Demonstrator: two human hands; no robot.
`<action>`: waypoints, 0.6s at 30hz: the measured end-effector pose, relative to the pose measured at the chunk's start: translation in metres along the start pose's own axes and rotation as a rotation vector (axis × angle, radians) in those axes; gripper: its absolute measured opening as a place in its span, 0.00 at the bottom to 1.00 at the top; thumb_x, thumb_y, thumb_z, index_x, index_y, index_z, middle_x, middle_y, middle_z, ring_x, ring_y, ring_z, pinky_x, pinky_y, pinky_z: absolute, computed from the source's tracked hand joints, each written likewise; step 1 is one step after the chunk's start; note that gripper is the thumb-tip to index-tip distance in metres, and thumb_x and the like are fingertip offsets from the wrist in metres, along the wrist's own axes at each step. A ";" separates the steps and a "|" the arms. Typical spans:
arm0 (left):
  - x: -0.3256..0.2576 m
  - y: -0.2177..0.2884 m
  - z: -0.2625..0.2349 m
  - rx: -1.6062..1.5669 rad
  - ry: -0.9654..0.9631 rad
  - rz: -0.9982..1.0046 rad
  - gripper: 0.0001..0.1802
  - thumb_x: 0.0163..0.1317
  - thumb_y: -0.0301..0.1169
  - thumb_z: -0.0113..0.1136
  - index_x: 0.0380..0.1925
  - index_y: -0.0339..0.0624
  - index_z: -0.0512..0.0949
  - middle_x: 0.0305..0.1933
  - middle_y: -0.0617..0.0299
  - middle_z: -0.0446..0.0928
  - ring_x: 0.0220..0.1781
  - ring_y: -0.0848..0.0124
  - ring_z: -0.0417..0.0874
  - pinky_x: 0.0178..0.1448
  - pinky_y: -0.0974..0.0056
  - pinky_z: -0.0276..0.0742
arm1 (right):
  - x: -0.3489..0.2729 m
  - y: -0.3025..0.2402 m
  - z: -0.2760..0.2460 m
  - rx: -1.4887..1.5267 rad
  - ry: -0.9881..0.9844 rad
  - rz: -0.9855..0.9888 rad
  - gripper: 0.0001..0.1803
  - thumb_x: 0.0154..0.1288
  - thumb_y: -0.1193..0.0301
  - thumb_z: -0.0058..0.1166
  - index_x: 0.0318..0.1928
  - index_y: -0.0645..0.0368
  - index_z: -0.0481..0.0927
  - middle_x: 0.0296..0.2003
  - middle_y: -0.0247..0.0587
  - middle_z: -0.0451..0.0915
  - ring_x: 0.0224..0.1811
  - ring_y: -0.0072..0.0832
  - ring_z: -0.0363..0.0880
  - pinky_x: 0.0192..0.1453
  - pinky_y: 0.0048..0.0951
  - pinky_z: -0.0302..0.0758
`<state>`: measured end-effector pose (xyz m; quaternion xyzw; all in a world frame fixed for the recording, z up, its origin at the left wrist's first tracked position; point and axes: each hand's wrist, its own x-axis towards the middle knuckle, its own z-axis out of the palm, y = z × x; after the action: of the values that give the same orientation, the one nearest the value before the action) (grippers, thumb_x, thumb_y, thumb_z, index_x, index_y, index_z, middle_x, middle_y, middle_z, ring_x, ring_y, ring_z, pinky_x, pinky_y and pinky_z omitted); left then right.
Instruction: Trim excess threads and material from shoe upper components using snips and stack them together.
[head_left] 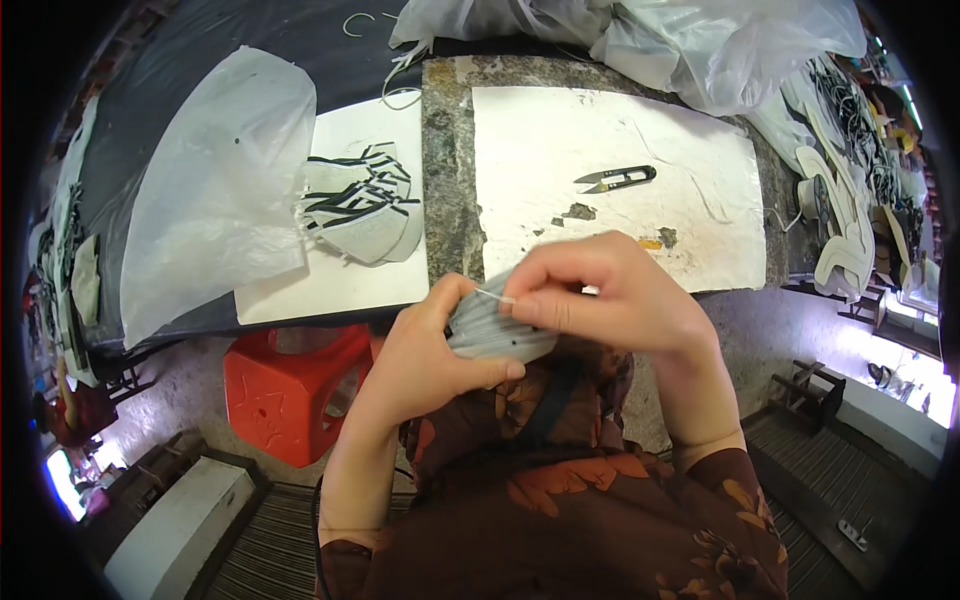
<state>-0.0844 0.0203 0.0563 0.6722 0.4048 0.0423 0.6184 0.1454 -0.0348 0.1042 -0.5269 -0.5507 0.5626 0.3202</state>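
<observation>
A bundle of grey, layered flat pieces (pixel 498 340) is held in front of my body at the near edge of the table. My left hand (pixel 415 350) is closed around it, thumb along the near side and fingers over the far left side. Between the thumb and fingertips of my right hand (pixel 605 295) is a thin white string (pixel 490 294), which runs left across the top of the bundle to my left index finger. My right palm hides part of the bundle's right side. Beyond my hands, thread snips (pixel 616 179) lie on a stained white sheet (pixel 540 130).
Left of the sheet, grey pieces with black strips (pixel 375 235) lie stacked on white board, beside a translucent plastic bag (pixel 220 200). More plastic bags (pixel 690 50) lie at the back. A red stool (pixel 275 400) stands below left. White cut-outs (pixel 845 230) lie at the right.
</observation>
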 end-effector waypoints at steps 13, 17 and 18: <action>0.009 -0.004 0.005 -0.724 0.158 -0.058 0.33 0.51 0.26 0.81 0.55 0.34 0.72 0.50 0.55 0.82 0.50 0.71 0.84 0.56 0.65 0.81 | -0.035 0.018 0.030 -0.365 0.136 -0.312 0.17 0.70 0.70 0.59 0.57 0.55 0.82 0.36 0.43 0.85 0.34 0.43 0.85 0.39 0.39 0.81; 0.017 -0.004 0.019 -0.587 0.199 -0.078 0.33 0.52 0.27 0.81 0.55 0.33 0.72 0.49 0.55 0.83 0.49 0.71 0.84 0.54 0.65 0.82 | -0.033 0.005 0.051 -0.391 0.005 -0.319 0.19 0.64 0.73 0.64 0.57 0.53 0.83 0.27 0.37 0.79 0.29 0.39 0.81 0.33 0.38 0.78; 0.019 -0.008 0.021 -0.597 0.196 -0.074 0.33 0.52 0.26 0.80 0.56 0.34 0.72 0.51 0.56 0.82 0.50 0.71 0.84 0.55 0.65 0.81 | -0.030 0.007 0.052 -0.427 0.053 -0.346 0.19 0.64 0.74 0.65 0.56 0.53 0.83 0.27 0.37 0.78 0.29 0.39 0.81 0.32 0.38 0.78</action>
<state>-0.0638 0.0148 0.0361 0.4386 0.4566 0.2013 0.7474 0.1053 -0.0791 0.0965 -0.4949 -0.7303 0.3567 0.3074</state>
